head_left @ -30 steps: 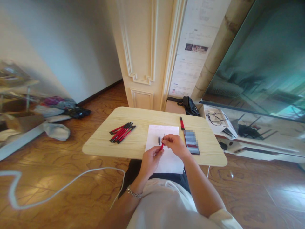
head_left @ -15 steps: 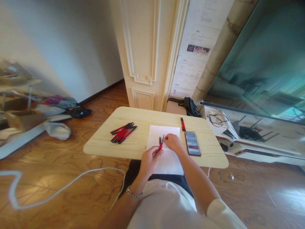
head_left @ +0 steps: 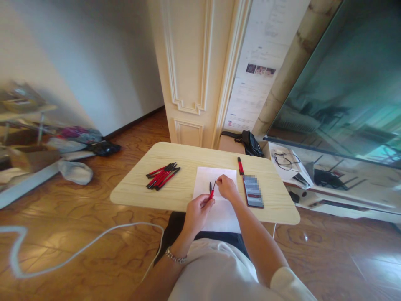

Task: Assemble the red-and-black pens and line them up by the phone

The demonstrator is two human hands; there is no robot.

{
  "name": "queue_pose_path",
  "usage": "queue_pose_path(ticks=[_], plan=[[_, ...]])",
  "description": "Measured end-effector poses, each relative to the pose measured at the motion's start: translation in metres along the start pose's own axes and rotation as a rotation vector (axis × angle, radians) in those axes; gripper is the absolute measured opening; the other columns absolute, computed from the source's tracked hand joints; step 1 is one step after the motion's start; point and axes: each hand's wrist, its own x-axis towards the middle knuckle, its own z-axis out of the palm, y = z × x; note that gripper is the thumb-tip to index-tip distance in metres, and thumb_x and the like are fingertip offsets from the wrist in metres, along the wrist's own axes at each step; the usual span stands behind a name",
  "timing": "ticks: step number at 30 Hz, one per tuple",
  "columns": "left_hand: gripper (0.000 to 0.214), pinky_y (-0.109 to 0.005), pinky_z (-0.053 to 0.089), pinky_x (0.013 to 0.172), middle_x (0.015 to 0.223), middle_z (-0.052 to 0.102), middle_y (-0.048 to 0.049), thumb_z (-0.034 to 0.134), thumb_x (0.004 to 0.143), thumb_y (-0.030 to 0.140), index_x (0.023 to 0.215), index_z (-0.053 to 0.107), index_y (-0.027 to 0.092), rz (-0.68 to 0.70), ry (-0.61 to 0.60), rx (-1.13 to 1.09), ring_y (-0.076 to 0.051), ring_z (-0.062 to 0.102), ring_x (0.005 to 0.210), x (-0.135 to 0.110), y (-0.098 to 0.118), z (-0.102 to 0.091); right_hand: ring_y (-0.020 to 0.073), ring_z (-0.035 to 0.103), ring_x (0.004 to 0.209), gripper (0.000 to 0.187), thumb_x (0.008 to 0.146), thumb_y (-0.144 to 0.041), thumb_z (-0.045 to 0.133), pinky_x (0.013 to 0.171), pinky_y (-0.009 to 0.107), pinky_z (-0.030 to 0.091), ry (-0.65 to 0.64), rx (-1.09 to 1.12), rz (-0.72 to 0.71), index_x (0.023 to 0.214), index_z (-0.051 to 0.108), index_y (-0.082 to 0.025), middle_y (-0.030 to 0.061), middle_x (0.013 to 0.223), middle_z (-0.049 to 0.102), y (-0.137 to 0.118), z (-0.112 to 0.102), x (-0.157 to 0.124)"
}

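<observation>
My left hand [head_left: 198,210] is closed around the red barrel of a pen [head_left: 211,195], low over a sheet of white paper [head_left: 219,215]. From the barrel's upper end a thin dark refill [head_left: 214,183] sticks out. Beside the refill's tip is my right hand [head_left: 227,187], its fingers pinched together; whatever lies between them is too small to make out. A black pen cap [head_left: 210,186] lies on the paper just left of the refill. Farther left rests a pile of several red and black pens [head_left: 163,176].
The light wooden table [head_left: 131,190] bears a phone [head_left: 253,192] right of the paper, with red and black pens [head_left: 240,166] behind it. Past the table stand a black bag [head_left: 250,144] and a TV cabinet [head_left: 341,205]. A white cable [head_left: 94,242] crosses the floor.
Both hands stay almost in place, with the pen still in the left hand and the right fingers by the refill. The whole view has shifted very slightly.
</observation>
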Motion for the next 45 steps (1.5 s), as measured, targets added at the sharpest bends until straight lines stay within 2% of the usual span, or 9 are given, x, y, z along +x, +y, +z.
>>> queue_pose_path(ticks=[4, 8, 12, 17, 38, 45], plan=[[0.025, -0.027, 0.052, 0.073, 0.088, 0.072, -0.0063, 0.059, 0.081, 0.036, 0.096, 0.067, 0.017, 0.012, -0.002, 0.001, -0.019, 0.067, 0.08, 0.0, 0.003, 0.002, 0.0152, 0.059, 0.072, 0.022, 0.08, -0.025, 0.051, 0.066, 0.026, 0.043, 0.018, 0.42, -0.041, 0.094, 0.065, -0.016, 0.005, 0.081, 0.067, 0.004, -0.014, 0.002], [0.026, -0.027, 0.051, 0.073, 0.088, 0.072, -0.0061, 0.059, 0.081, 0.036, 0.096, 0.067, 0.017, 0.029, -0.006, 0.002, -0.019, 0.067, 0.08, -0.001, 0.007, 0.004, 0.0116, 0.053, 0.063, 0.025, 0.076, -0.035, 0.057, 0.052, 0.022, 0.037, 0.024, 0.806, -0.073, 0.09, 0.065, -0.016, 0.0037, 0.077, 0.064, -0.009, -0.036, -0.009], [0.027, -0.028, 0.051, 0.074, 0.088, 0.072, -0.0065, 0.057, 0.082, 0.037, 0.097, 0.067, 0.017, 0.029, -0.006, 0.01, -0.019, 0.067, 0.08, -0.002, 0.009, 0.007, 0.0102, 0.052, 0.063, 0.028, 0.073, -0.039, 0.063, 0.05, 0.019, 0.035, 0.03, 1.032, -0.063, 0.089, 0.063, -0.016, 0.0042, 0.079, 0.063, -0.026, -0.054, -0.024], [0.027, -0.028, 0.051, 0.072, 0.086, 0.072, -0.006, 0.056, 0.083, 0.038, 0.096, 0.067, 0.017, 0.03, -0.006, 0.046, -0.019, 0.067, 0.079, -0.002, 0.01, 0.008, 0.0108, 0.051, 0.063, 0.029, 0.072, -0.041, 0.064, 0.05, 0.02, 0.035, 0.041, 1.045, -0.087, 0.088, 0.062, -0.016, 0.0051, 0.079, 0.063, -0.034, -0.061, -0.029], [0.026, -0.028, 0.052, 0.072, 0.088, 0.072, -0.006, 0.057, 0.082, 0.038, 0.097, 0.067, 0.018, 0.013, -0.006, 0.063, -0.02, 0.067, 0.08, -0.002, 0.009, 0.006, 0.0109, 0.052, 0.059, 0.026, 0.071, -0.037, 0.064, 0.048, 0.022, 0.033, 0.033, 0.974, -0.117, 0.087, 0.064, -0.017, 0.0037, 0.076, 0.065, -0.036, -0.053, -0.028], [0.026, -0.028, 0.052, 0.069, 0.087, 0.072, -0.006, 0.057, 0.082, 0.038, 0.095, 0.067, 0.018, 0.004, -0.008, 0.056, -0.02, 0.067, 0.078, -0.002, 0.009, 0.005, 0.0119, 0.052, 0.06, 0.026, 0.069, -0.038, 0.065, 0.051, 0.023, 0.037, 0.046, 0.893, -0.133, 0.083, 0.064, -0.016, 0.0033, 0.071, 0.065, -0.039, -0.054, -0.03]])
